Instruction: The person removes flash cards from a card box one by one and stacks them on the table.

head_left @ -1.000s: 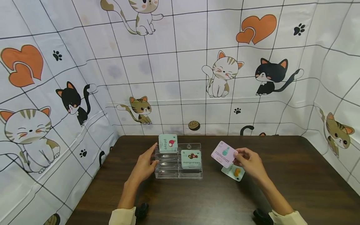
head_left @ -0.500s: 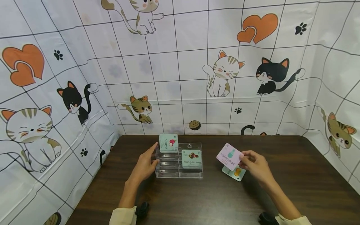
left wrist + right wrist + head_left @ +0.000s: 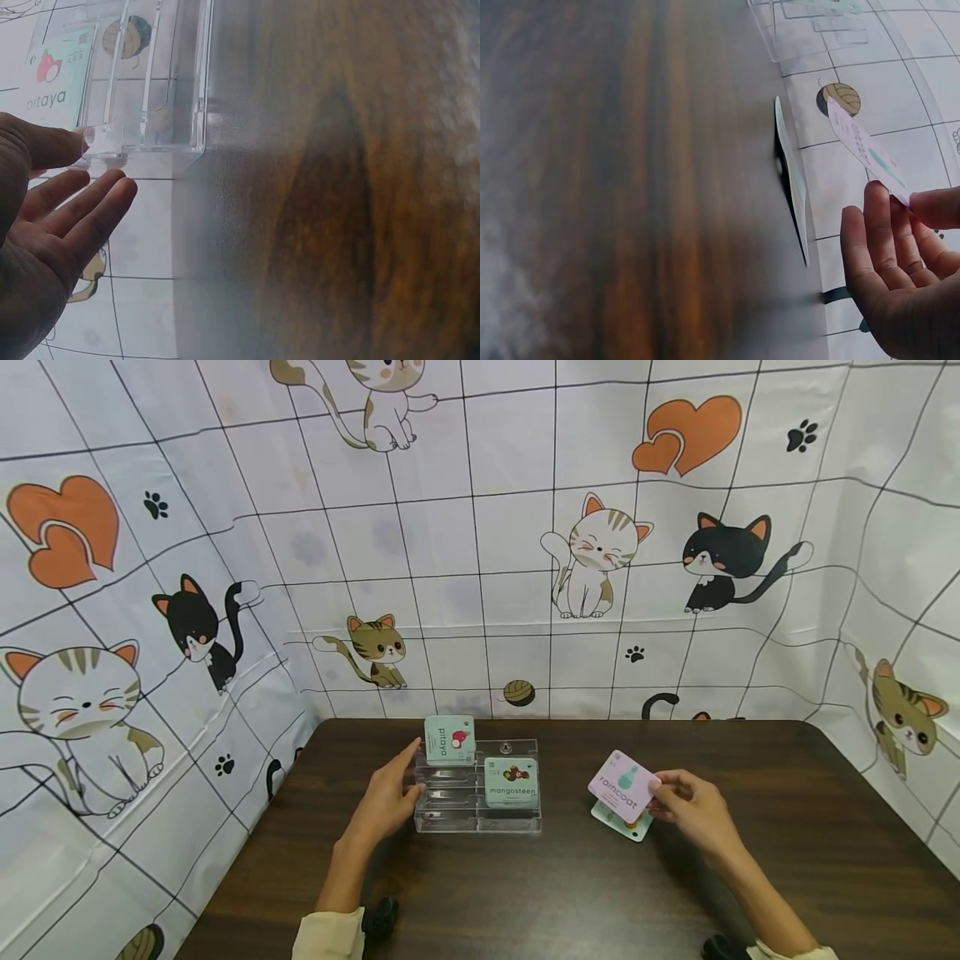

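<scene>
A pink card printed "raincoat" [image 3: 622, 785] is pinched by my right hand [image 3: 693, 814] between thumb and fingers at its right corner. It is tilted above a green-edged card [image 3: 611, 822], which it mostly covers; in the right wrist view that lower card [image 3: 791, 184] lies on the table, apart from the pink one. My left hand [image 3: 381, 802] touches the left side of a clear stepped card holder [image 3: 447, 818], thumb and fingers extended. A "pitaya" card [image 3: 448, 741] stands sideways in the holder's back left. A "mangosteen" card [image 3: 512, 783] stands upright in its right column.
The dark wooden table [image 3: 525, 893] carries the holder and cards. A white cloth [image 3: 510, 552] printed with cats, hearts and grid lines hangs behind and along both sides. Dark wrist straps [image 3: 380, 920] sit at both cuffs.
My right hand has moved right and slightly down with the raincoat card, which now covers more of the card beneath. My left hand and the holder have stayed in place.
</scene>
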Available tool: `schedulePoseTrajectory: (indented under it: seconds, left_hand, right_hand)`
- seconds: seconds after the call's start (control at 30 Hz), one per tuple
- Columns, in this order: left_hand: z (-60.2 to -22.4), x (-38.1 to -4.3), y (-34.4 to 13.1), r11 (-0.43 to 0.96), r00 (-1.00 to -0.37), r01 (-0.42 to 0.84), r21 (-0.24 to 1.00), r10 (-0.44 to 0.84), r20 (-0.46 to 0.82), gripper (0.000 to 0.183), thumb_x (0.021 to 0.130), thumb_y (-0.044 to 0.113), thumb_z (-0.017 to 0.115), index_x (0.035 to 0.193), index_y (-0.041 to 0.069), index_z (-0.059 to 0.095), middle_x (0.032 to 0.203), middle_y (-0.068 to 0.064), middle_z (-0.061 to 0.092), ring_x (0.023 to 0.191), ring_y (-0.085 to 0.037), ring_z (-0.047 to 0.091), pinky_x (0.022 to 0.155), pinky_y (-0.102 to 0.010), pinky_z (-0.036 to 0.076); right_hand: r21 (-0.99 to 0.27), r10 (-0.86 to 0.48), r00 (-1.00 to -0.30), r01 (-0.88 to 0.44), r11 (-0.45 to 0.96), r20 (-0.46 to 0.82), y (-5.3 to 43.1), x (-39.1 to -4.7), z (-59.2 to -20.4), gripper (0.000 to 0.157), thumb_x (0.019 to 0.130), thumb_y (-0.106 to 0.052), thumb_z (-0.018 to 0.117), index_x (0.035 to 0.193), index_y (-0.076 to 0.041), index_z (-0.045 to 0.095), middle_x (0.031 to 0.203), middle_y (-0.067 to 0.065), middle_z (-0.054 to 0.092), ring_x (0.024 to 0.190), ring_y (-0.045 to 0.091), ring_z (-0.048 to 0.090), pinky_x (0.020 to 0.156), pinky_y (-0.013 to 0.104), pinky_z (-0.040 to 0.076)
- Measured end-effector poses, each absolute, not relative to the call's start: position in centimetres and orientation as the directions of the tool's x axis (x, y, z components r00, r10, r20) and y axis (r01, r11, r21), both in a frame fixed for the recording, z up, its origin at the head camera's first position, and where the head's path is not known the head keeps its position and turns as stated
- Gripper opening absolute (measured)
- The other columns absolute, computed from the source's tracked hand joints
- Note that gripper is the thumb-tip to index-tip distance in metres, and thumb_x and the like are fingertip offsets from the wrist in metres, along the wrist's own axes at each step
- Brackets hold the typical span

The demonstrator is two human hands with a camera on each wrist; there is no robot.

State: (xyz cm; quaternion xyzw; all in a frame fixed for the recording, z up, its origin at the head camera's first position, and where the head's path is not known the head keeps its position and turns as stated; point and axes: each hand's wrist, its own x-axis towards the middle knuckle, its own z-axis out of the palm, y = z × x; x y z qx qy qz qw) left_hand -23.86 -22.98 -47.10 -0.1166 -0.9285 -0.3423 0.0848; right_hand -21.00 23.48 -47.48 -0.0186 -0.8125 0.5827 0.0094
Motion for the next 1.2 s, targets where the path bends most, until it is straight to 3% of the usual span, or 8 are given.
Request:
schedulePoseTrajectory:
  seconds: [0.17,0.63,0.97,1.2]
  left_hand:
    - [-47.17,-23.89,-22.98,0.734,-0.955,0.285,0.617,0.162,0.249,0.082,0.098,-0.002,0.075,0.168,0.008,0.035,0.161,-0.023,0.053,0.114,-0.034,0.075,0.073,-0.032,0.059]
    - [-47.21,-23.85,-22.94,0.727,-0.954,0.288,0.623,0.164,0.25,0.08,0.098,-0.002,0.074,0.168,0.006,0.035,0.162,-0.025,0.051,0.124,-0.04,0.071,0.089,-0.044,0.067]
    - [-47.15,-23.89,-23.0,0.72,-0.954,0.29,0.631,0.166,0.249,0.08,0.099,-0.003,0.073,0.168,0.006,0.035,0.163,-0.024,0.05,0.129,-0.041,0.069,0.092,-0.044,0.067]
    - [-47.11,-23.97,-22.98,0.723,-0.952,0.298,0.623,0.176,0.25,0.081,0.099,-0.003,0.073,0.169,0.007,0.033,0.164,-0.023,0.049,0.128,-0.041,0.07,0.088,-0.041,0.067]
  right_hand:
    - [-0.948,0.045,-0.999,0.023,0.318,-0.009,23.69,-20.78,-47.68,0.035,0.111,-0.012,0.06,0.134,0.014,0.058,0.11,0.016,0.073,0.09,0.009,0.072,0.085,0.028,0.068]
    - [-0.934,0.006,-0.999,0.048,0.353,-0.049,24.36,-20.58,-48.02,0.039,0.111,-0.012,0.058,0.137,0.016,0.055,0.118,0.023,0.072,0.092,0.012,0.072,0.084,0.027,0.068]
    - [-0.926,-0.018,-0.996,0.072,0.37,-0.085,24.45,-20.59,-47.93,0.039,0.111,-0.011,0.057,0.137,0.017,0.055,0.116,0.023,0.073,0.092,0.015,0.074,0.082,0.029,0.068]
    - [-0.875,0.011,-0.998,0.062,0.48,-0.065,24.44,-20.6,-47.65,0.037,0.11,-0.015,0.06,0.132,0.015,0.062,0.114,0.026,0.076,0.091,0.018,0.076,0.075,0.028,0.068]
